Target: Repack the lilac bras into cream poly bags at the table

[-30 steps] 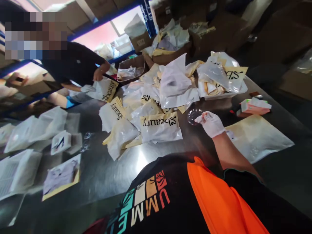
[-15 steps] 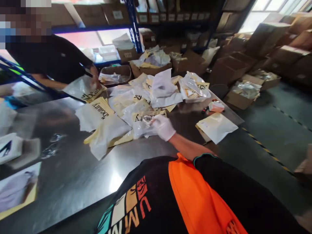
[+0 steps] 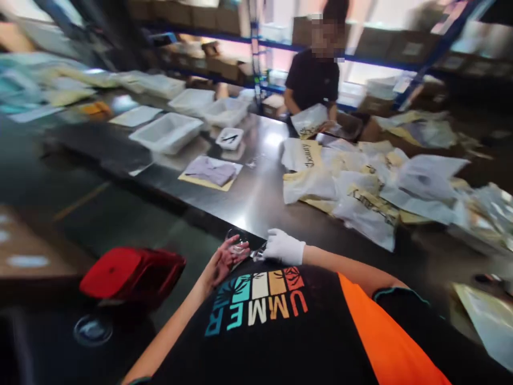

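A warehouse room with blue-framed shelving full of cardboard boxes runs along the back, and a long, shiny steel table (image 3: 256,198) crosses the view from nine o'clock toward three o'clock.

At the near edge of the table, just above the wearer's black and orange T-shirt, both hands meet. The bare left hand (image 3: 222,263) is turned palm up with fingers loosely curled, and a small clear plastic piece (image 3: 237,241) rests at its fingertips. The right hand (image 3: 284,247), in a white glove, sits just beside it at three o'clock, its fingers closed narrow on the same clear piece. The blur hides exactly how each finger grips.

At two o'clock from the hands lies a loose heap of white and cream plastic mailer bags (image 3: 372,187) with black lettering. At eleven o'clock stand white plastic trays (image 3: 166,132), and just below them a folded pale garment on a yellow sheet (image 3: 211,171) lies flat on the steel. At twelve o'clock, across the table, a person in a dark shirt (image 3: 313,80) holds a white bag (image 3: 310,120). At nine o'clock, off the table and lower, sits a red stool (image 3: 132,272).
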Demonstrator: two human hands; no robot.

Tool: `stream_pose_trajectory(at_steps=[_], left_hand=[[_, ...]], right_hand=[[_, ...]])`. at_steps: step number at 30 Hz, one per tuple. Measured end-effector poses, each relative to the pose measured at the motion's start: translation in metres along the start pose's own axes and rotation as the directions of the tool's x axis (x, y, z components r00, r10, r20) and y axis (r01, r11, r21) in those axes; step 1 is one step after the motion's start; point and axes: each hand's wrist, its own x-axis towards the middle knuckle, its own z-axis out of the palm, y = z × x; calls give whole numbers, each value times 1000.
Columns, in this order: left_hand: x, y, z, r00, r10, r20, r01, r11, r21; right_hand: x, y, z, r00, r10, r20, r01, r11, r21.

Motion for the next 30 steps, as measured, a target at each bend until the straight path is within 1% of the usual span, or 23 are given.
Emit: stream_pose_trajectory(at_steps=[2, 4, 6, 7, 9, 11, 13, 15, 17, 18, 19, 21, 22, 23, 24, 25, 26, 27, 28, 29, 30], left_hand=[[-17, 19, -20, 982, 113, -154, -119, 992, -35], [-27, 39, -34, 950, 179, -255, -191, 981, -22], [-32, 53, -45, 922, 191, -337, -191, 981, 32], [-32, 58, -49, 910, 176, -374, -160, 984, 74], [-28, 62, -56, 900, 128, -417, -62, 984, 168], [-19, 64, -61, 906, 95, -412, 20, 964, 266], [-3, 70, -65, 908, 127, -398, 37, 924, 379], [17, 86, -71, 898, 215, -385, 21, 852, 523], [43, 111, -79, 890, 308, -337, 7, 729, 685], [57, 127, -83, 889, 345, -299, 6, 646, 763], [71, 143, -89, 890, 376, -256, 9, 549, 836], [99, 178, -100, 895, 413, -168, 22, 335, 942], [112, 194, -105, 902, 413, -128, 29, 238, 971], [125, 209, -111, 912, 400, -93, 35, 150, 988], [137, 222, -117, 925, 375, -60, 37, 67, 997], [148, 233, -122, 940, 339, -29, 37, -17, 999], [159, 242, -127, 956, 294, 1, 32, -104, 994], [169, 248, -130, 969, 244, 29, 18, -189, 982], [179, 252, -133, 978, 199, 55, -1, -260, 966], [188, 254, -134, 983, 166, 78, -24, -305, 952], [198, 254, -135, 984, 150, 100, -48, -317, 947]], right_hand=[[33, 6, -3, 996, -79, -31, 77, 996, -42], [65, 11, -5, 984, -170, -60, 166, 983, -75], [90, 17, -7, 971, -228, -75, 221, 971, -95], [99, 21, -7, 968, -237, -76, 230, 968, -97], [109, 33, -5, 972, -219, -82, 214, 975, -63], [111, 50, -2, 978, -182, -98, 187, 981, 50], [114, 71, 4, 982, -125, -139, 155, 961, 228], [129, 93, 10, 980, -23, -200, 106, 904, 414], [159, 115, 16, 962, 120, -243, 40, 823, 566], [180, 125, 19, 955, 175, -238, 14, 779, 627], [202, 136, 20, 957, 202, -207, -7, 733, 680], [245, 160, 19, 975, 198, -105, -46, 633, 773], [262, 173, 17, 983, 178, -53, -58, 565, 823], [274, 188, 15, 987, 160, -17, -61, 469, 881], [283, 204, 13, 988, 154, 1, -54, 340, 939], [287, 219, 12, 986, 167, 5, -37, 190, 981], [288, 232, 13, 979, 203, 6, -15, 42, 999], [287, 243, 15, 967, 253, 14, 5, -78, 997], [285, 251, 17, 948, 315, 30, 18, -148, 989], [285, 255, 20, 925, 378, 45, 19, -164, 986], [286, 256, 23, 900, 432, 51, 9, -136, 991]])
